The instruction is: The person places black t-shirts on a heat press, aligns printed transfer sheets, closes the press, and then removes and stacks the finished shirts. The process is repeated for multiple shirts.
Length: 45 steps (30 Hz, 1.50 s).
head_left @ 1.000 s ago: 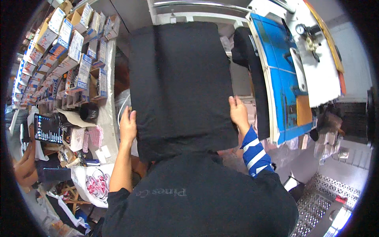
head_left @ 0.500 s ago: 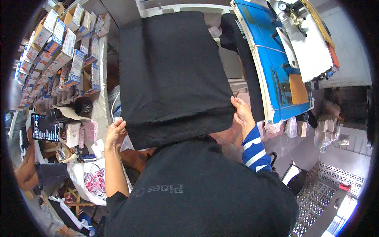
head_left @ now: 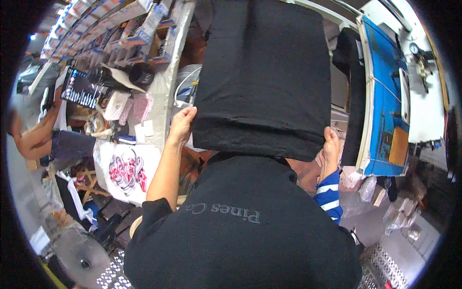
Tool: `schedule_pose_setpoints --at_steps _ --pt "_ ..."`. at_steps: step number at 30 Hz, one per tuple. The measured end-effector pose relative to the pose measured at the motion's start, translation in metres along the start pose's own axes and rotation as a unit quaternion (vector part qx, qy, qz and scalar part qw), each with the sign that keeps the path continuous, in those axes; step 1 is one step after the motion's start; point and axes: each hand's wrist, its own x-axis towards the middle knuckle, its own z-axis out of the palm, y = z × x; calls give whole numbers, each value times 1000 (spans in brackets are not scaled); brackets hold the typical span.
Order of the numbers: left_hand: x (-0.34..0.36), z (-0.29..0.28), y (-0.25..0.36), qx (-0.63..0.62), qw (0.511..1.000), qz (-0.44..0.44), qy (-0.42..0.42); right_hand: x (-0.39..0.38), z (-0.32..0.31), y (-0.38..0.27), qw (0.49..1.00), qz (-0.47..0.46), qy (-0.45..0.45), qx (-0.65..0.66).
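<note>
Both hands' grip, left hand (head_left: 182, 126) and right hand (head_left: 331, 149), clamps soft, matte black folded fabric (head_left: 264, 77).

A shelf (head_left: 96, 29) of small boxes runs along the upper left, above a cluttered bench (head_left: 159, 96) carrying a dark tablet screen (head_left: 79, 89) and a black cup (head_left: 140, 74); a white printed cloth (head_left: 127, 171) hangs from the bench's near edge. At right stands a blue-topped machine (head_left: 385, 96) beside a white surface (head_left: 426, 111); perforated metal flooring (head_left: 115, 274) shows at the lower edge.
</note>
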Motion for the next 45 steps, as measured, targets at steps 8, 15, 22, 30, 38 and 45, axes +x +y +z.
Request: schedule_pose_setpoints --at_steps 8,15,22,30,38,45 --pt "6 -28 15 -86 990 -101 -46 1 -8 -21 997 29 59 -49" --pt "14 -34 1 -163 978 -102 -84 1 -5 4 999 -28 35 -1" --pt "-3 12 -18 382 859 280 195 6 -6 18 967 -86 125 -203" --pt "3 3 -32 269 930 213 133 -10 4 5 983 -39 113 -142" --pt "3 -17 -64 338 887 274 155 -12 7 1 922 -77 146 -350" --pt "13 -38 -58 166 982 -84 -20 17 0 10 981 108 6 -161"
